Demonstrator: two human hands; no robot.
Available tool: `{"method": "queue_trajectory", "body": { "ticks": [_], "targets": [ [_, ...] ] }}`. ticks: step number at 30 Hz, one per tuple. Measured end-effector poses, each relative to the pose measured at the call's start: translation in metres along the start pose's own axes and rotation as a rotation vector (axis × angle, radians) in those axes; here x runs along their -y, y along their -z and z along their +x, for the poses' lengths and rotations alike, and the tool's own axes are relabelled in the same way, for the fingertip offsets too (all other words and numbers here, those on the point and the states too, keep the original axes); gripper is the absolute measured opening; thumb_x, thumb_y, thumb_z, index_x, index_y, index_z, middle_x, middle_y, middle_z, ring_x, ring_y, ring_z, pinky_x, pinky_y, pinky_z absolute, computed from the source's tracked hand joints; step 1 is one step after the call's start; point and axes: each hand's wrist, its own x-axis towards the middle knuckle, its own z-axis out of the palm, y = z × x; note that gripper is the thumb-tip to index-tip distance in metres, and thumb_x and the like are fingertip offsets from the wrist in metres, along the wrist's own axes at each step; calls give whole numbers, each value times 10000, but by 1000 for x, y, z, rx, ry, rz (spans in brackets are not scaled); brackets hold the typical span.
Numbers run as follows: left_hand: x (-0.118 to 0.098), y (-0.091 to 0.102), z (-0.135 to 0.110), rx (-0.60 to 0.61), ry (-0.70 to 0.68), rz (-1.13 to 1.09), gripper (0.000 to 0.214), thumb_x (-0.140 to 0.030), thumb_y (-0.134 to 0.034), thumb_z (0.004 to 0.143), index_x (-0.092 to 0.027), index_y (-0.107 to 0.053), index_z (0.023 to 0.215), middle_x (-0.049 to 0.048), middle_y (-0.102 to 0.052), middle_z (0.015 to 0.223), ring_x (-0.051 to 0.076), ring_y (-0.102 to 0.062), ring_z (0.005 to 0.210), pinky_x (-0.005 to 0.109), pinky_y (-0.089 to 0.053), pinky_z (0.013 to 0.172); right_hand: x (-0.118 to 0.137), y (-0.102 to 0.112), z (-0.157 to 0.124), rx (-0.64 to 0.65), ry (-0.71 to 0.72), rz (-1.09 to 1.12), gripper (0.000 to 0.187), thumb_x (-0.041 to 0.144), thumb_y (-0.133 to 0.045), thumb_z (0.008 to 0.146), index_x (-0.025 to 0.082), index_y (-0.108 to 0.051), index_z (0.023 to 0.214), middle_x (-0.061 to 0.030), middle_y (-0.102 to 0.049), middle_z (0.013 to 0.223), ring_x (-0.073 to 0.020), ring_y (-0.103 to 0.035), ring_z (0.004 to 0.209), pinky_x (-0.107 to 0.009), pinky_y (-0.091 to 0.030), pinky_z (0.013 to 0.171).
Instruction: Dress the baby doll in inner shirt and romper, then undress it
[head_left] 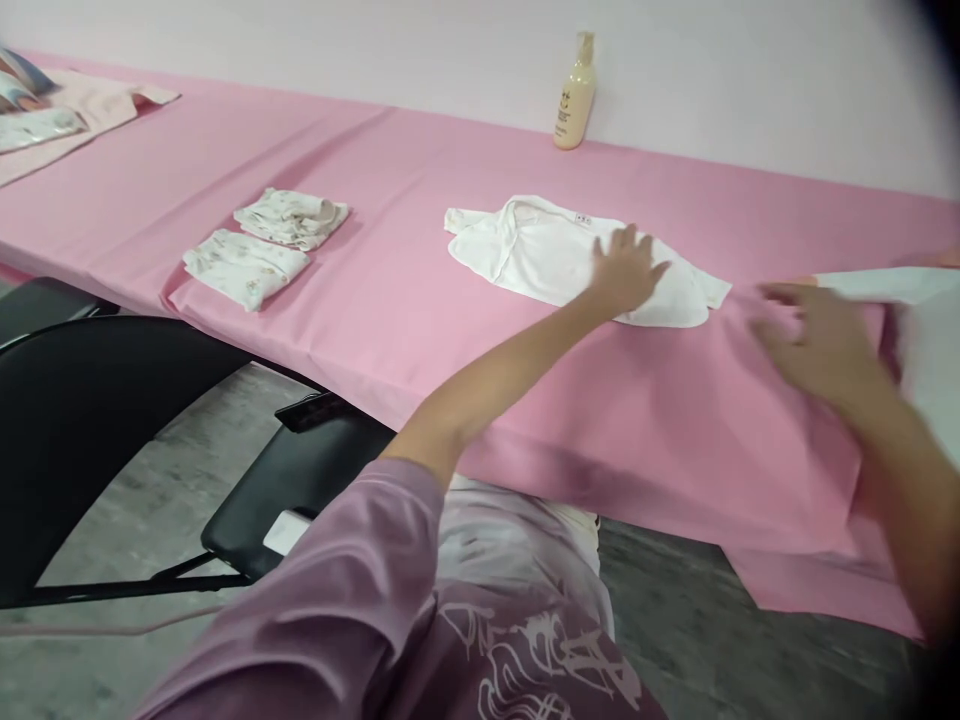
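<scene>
A small white baby shirt (540,255) lies spread out on a pink tablecloth (390,330), its short sleeves pointing left and right. My left hand (626,270) rests on the shirt's right half, palm down with the fingers spread. Off to the right, my right hand (817,340) is over the pink cloth, smeared by motion; its thumb and fingers look apart and nothing shows between them. Two folded white garments with a small print, one (289,218) behind the other (244,268), lie to the left of the shirt.
Against the wall stands a pump bottle (574,95). A pale pink towel (112,110) with items on it is at the far left. White material (930,340) lies at the right edge. Black chairs (97,400) stand by the table; a white object (286,532) is on one seat.
</scene>
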Motion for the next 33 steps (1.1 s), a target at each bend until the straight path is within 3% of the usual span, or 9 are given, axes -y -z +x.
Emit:
{"method": "queue_trajectory", "body": {
  "ticks": [5,9,13,19,23,25,28,33],
  "targets": [
    [81,42,-59,42,96,76,621,-483,-462,1197,-286,-571,1776,104,-404,1941,388,-341,1801,663,-176,1513,72,-49,34,203,183,137,665,447,-461,1147,154,-587,1730,-210,-587,1773,-394,-503,1671,-553,-363,1433],
    [107,58,-84,124,80,115,653,-489,-407,1210,-283,-529,1818,85,-405,1945,355,-363,1800,608,-224,1511,106,-67,56,200,92,105,644,385,-395,1171,145,-598,1733,-231,-579,1749,-368,-505,1657,-539,-373,1417],
    [108,59,-88,162,101,104,685,-512,-406,1206,-318,-461,1861,52,-322,1982,354,-276,1850,643,-185,1521,107,-73,54,182,20,93,649,350,-431,1151,174,-604,1752,-222,-542,1790,-384,-508,1664,-567,-377,1418],
    [102,68,-92,330,154,112,770,-515,-280,1230,-254,-212,1951,59,-86,2027,365,-54,1897,714,-54,1523,98,-84,34,224,-4,130,710,362,-332,1182,194,-431,1864,-167,-358,1948,-365,-313,1828,-671,-266,1480],
    [99,81,-109,368,177,106,763,-494,-317,1231,-266,-209,1950,50,-72,2026,360,-35,1897,707,-32,1521,94,-81,18,281,2,135,750,433,-261,1203,166,-367,1895,-153,-254,1986,-368,-224,1860,-658,-200,1502],
    [96,85,-123,361,182,102,760,-488,-332,1233,-254,-225,1948,66,-84,2024,367,-43,1896,715,-36,1518,95,-77,5,295,15,131,771,455,-232,1207,142,-352,1902,-155,-234,1990,-376,-208,1863,-648,-191,1506],
    [88,85,-153,313,182,90,749,-462,-359,1235,-215,-274,1937,99,-122,2018,382,-82,1893,722,-64,1521,100,-69,-22,301,20,125,769,468,-229,1209,199,-319,1924,-110,-235,1993,-359,-215,1863,-653,-205,1507],
    [73,76,-223,140,194,54,700,-424,-446,1223,-212,-417,1890,112,-240,1997,378,-184,1880,670,-128,1541,120,-49,-87,307,-5,109,742,493,-220,1238,248,-316,1932,-73,-188,2003,-345,-179,1871,-671,-189,1510]
  ]
}}
